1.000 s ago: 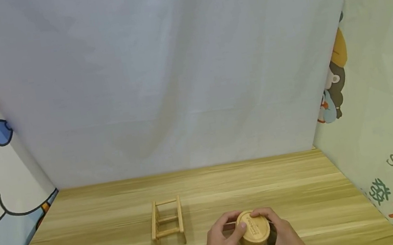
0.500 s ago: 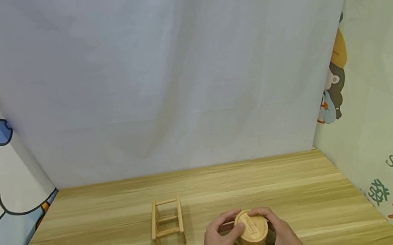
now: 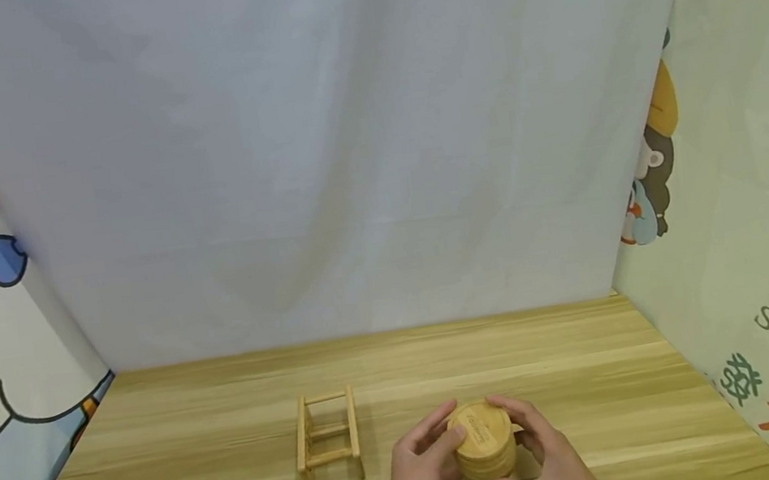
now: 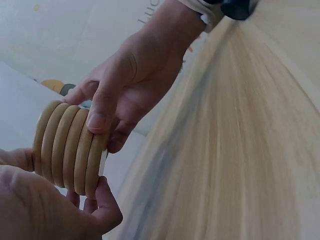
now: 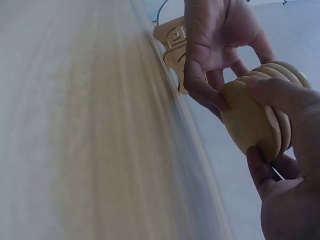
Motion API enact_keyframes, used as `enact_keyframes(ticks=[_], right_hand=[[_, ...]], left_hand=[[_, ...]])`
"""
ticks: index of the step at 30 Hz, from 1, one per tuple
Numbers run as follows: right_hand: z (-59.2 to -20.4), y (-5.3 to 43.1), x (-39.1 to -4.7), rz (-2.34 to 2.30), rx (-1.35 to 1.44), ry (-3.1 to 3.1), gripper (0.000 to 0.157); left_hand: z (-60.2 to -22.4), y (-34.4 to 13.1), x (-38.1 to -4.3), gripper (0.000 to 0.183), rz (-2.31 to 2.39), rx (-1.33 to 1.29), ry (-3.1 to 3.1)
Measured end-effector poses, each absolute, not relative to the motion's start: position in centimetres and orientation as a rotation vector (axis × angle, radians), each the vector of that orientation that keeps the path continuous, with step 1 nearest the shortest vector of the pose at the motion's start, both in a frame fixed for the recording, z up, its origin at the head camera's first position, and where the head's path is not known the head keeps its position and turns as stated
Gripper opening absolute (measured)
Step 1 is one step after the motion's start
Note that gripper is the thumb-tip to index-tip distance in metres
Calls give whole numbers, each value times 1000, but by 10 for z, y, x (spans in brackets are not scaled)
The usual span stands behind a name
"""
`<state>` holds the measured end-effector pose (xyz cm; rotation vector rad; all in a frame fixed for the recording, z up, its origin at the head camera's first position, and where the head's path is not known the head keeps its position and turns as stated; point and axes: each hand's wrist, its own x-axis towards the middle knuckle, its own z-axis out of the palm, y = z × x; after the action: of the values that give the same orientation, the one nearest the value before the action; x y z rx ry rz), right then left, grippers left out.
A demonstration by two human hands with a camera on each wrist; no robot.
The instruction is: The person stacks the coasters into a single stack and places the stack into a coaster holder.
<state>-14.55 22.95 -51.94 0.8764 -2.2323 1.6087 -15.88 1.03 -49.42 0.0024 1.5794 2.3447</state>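
Observation:
Both hands grip a stack of round bamboo coasters, several discs thick, near the front of the table. Engraved lettering shows on the top disc in the head view. My left hand holds the stack from the left, its thumb on the top disc and its fingers around the far side. On the right side, my right hand has its index finger at the far rim and its thumb at the near rim. The grooved edges of the coasters show in the left wrist view; the bottom disc faces the right wrist camera.
A small wooden rack with crossbars stands on the wood-grain table, left of the hands. Its carved side panel shows in the right wrist view. A grey-white curtain hangs behind, with printed sheets at both sides.
The coaster stack and both hands have shifted slightly left and away from the person. More of the stack's side now shows, and the left fingers have closed in around it. The rack stays put.

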Motion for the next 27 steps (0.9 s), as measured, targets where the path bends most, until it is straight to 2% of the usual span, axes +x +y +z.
enact_keyframes(ticks=[6,10,17,22,27], right_hand=[[-515,224,-146,1656,904,-2135,96],[-510,216,-144,1655,872,-2087,101],[-502,203,-133,1629,613,-2102,101],[-500,203,-131,1593,562,-2053,97],[-500,208,-132,1654,518,-2057,89]], left_hand=[[-494,10,-158,60,2376,-84,1377],[-493,15,-154,69,2404,-110,1215],[-507,28,-149,86,2423,-140,994],[-516,34,-146,76,2446,-118,988],[-507,35,-141,65,2464,-60,1106]])
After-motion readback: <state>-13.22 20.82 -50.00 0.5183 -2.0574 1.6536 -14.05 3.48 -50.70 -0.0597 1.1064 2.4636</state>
